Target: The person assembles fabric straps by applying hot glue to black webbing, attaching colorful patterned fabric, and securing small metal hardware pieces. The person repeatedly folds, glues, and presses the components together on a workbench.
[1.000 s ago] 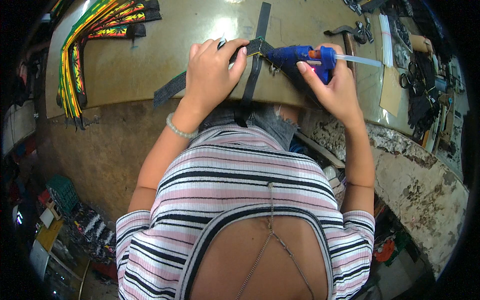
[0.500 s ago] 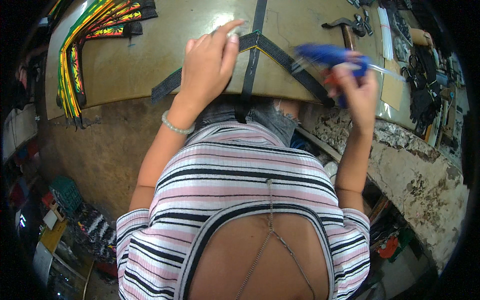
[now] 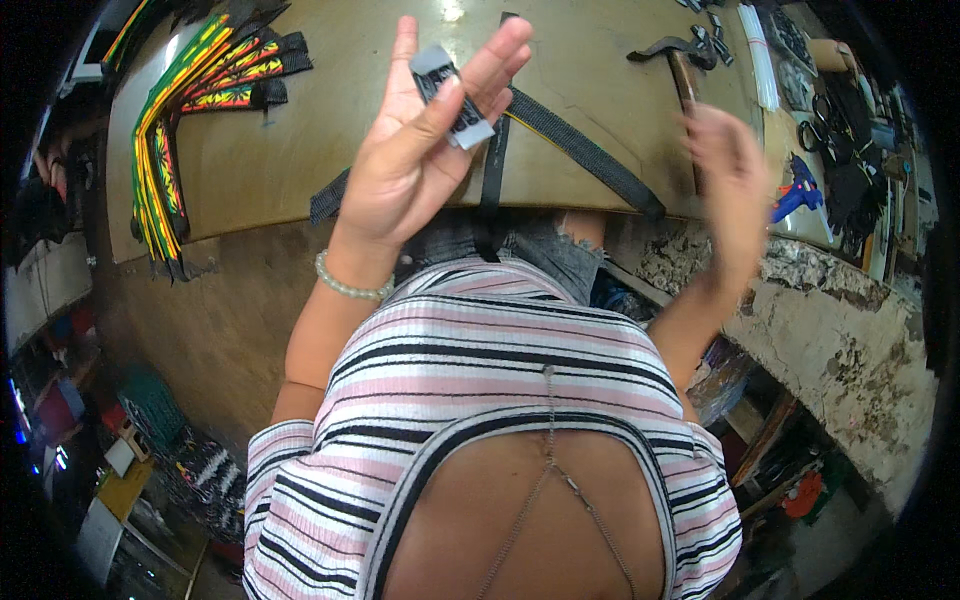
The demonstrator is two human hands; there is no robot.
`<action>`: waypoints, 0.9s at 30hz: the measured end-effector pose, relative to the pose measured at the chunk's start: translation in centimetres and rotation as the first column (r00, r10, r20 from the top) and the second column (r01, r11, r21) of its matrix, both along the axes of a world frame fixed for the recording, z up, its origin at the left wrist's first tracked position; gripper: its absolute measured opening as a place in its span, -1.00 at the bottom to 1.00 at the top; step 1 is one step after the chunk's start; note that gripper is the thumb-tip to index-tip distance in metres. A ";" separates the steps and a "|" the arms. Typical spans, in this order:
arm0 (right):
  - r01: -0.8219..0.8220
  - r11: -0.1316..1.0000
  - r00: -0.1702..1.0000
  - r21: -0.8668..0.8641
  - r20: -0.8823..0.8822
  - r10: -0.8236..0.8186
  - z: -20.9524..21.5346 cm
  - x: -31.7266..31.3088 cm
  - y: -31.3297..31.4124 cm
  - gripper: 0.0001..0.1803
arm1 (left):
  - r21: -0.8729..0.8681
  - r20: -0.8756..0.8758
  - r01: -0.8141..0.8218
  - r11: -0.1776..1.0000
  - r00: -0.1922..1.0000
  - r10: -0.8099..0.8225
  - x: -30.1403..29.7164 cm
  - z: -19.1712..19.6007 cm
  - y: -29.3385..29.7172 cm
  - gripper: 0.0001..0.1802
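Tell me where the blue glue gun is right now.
The blue glue gun lies on the worktop's right edge in the head view, just right of the blurred right hand, left of the scissors.

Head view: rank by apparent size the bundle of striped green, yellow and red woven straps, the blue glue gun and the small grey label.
1. Bundle of striped woven straps, clearly largest.
2 and 3. Small grey label and blue glue gun look alike; the label is raised nearer the camera, so no ranking.

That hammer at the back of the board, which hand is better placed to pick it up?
Probably the right hand: it hovers empty, blurred, beside the hammer, while the left hand holds a small label.
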State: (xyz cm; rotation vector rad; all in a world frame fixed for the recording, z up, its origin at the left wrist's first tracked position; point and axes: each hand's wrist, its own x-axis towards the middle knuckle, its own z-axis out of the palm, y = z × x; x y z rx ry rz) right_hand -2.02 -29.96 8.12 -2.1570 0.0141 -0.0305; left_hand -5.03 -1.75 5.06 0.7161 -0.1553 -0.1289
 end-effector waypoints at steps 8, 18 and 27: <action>-0.247 0.479 0.852 0.842 -0.047 0.522 -4.2 -1.2 13.2 -0.68 | 0.010 -0.008 -0.069 0.998 0.998 0.069 -0.6 0.0 -0.5 -0.05; -0.150 0.611 0.946 0.777 -0.067 0.317 -2.2 -0.6 11.5 -0.76 | 0.078 -0.109 0.061 0.995 0.993 -0.052 -0.4 -0.7 -0.3 -0.30; -0.131 0.665 0.981 0.735 -0.002 0.196 -0.9 0.4 11.0 -0.76 | 0.198 -0.105 0.107 0.974 0.991 -0.088 -0.8 -0.8 0.3 -0.23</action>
